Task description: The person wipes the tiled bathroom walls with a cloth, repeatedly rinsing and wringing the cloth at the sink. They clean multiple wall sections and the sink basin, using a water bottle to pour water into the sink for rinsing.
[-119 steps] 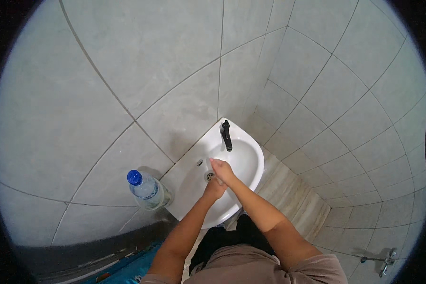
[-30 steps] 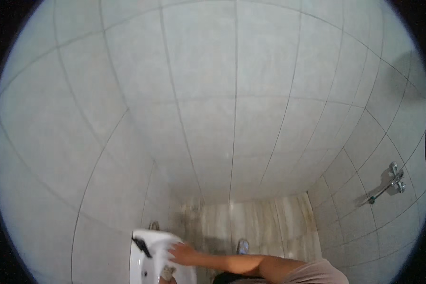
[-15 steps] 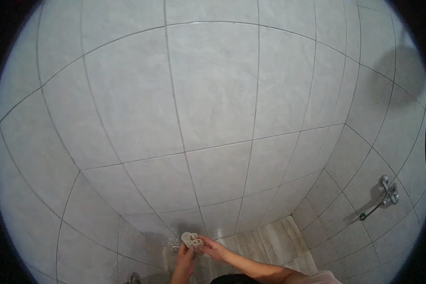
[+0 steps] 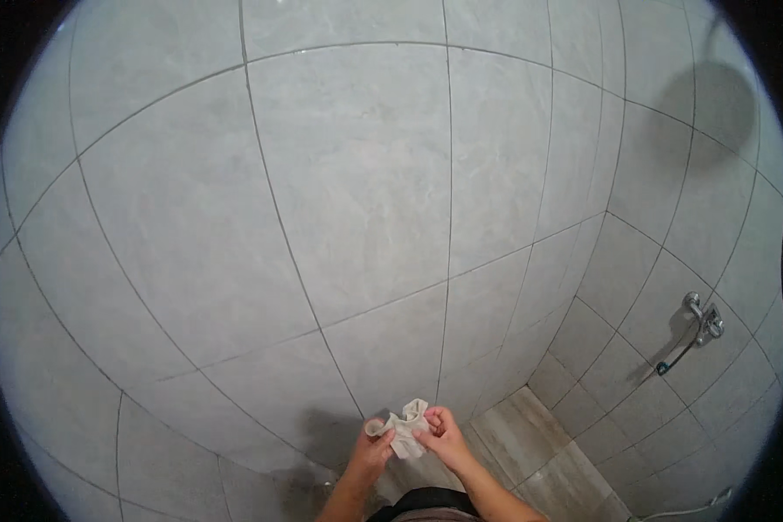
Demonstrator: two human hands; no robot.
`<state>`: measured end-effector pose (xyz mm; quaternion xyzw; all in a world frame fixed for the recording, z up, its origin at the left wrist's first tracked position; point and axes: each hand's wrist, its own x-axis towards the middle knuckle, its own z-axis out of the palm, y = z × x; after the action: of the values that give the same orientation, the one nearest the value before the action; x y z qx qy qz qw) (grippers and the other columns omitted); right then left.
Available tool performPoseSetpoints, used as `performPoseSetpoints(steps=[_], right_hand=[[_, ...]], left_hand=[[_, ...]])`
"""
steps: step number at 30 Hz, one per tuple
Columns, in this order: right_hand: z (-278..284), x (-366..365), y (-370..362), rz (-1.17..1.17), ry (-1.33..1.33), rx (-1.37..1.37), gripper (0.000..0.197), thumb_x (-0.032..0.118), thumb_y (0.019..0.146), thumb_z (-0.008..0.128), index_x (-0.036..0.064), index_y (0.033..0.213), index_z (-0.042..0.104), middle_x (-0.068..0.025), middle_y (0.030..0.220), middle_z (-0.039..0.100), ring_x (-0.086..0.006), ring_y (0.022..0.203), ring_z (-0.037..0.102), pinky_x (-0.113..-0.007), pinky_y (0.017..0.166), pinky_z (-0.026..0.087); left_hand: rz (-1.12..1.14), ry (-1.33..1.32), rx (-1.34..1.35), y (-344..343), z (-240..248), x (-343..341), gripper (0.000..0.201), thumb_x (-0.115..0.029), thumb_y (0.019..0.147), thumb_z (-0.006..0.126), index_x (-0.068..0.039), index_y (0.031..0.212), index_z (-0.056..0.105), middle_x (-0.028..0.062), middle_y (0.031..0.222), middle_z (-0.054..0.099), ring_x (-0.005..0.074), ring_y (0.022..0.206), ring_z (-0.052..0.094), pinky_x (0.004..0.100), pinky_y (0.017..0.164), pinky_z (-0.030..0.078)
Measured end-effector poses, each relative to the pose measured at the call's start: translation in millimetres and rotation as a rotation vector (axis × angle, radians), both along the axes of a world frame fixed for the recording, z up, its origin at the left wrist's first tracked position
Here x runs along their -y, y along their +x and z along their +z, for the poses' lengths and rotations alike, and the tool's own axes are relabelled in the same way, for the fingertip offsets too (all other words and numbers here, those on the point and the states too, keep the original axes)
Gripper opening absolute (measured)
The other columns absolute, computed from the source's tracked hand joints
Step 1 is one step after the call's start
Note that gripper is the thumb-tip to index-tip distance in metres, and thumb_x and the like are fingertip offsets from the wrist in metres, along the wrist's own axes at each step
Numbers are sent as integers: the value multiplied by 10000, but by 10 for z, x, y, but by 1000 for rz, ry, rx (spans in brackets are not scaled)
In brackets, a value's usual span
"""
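Note:
A pale beige cloth (image 4: 404, 435) is partly unfolded between my two hands, low in the middle of the head view. My left hand (image 4: 373, 452) pinches its left end, where the fabric curls into a loop. On the other side my right hand (image 4: 445, 437) grips the cloth near its upper right fold, thumb on the front. Behind the hands rises the grey tiled wall (image 4: 365, 191), and I cannot tell how far the cloth is from it.
A chrome mixer tap (image 4: 711, 322) juts from the right wall. Wood-look floor tiles (image 4: 544, 452) lie below, beside the wall's foot. A thin pale hose (image 4: 692, 509) runs along the lower right. A round shadow falls on the upper right wall.
Both hands have shifted right and slightly up in view. The cloth was bunched and is now more spread between them. The view has turned, and the hose has come in at lower right.

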<state>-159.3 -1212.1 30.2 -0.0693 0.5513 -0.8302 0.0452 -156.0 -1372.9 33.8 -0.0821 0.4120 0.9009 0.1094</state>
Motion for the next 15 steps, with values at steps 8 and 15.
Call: performPoseSetpoints(steps=[8, 15], right_hand=[[764, 116, -394, 145, -283, -1, 465, 15, 784, 620, 96, 1183, 398, -60, 1114, 516, -170, 1044, 513, -346, 903, 422], [754, 44, -568, 224, -197, 110, 510, 14, 783, 626, 88, 1227, 385, -58, 1089, 521, -162, 1017, 520, -308, 863, 445]], left_hand=[[-346, -157, -230, -539, 1025, 346, 396, -92, 840, 596, -46, 1187, 411, 67, 1089, 516, 159, 976, 515, 303, 851, 426], [-417, -541, -125, -578, 991, 533, 334, -187, 859, 579, -32, 1140, 487, 68, 1015, 560, 167, 909, 544, 328, 821, 445]])
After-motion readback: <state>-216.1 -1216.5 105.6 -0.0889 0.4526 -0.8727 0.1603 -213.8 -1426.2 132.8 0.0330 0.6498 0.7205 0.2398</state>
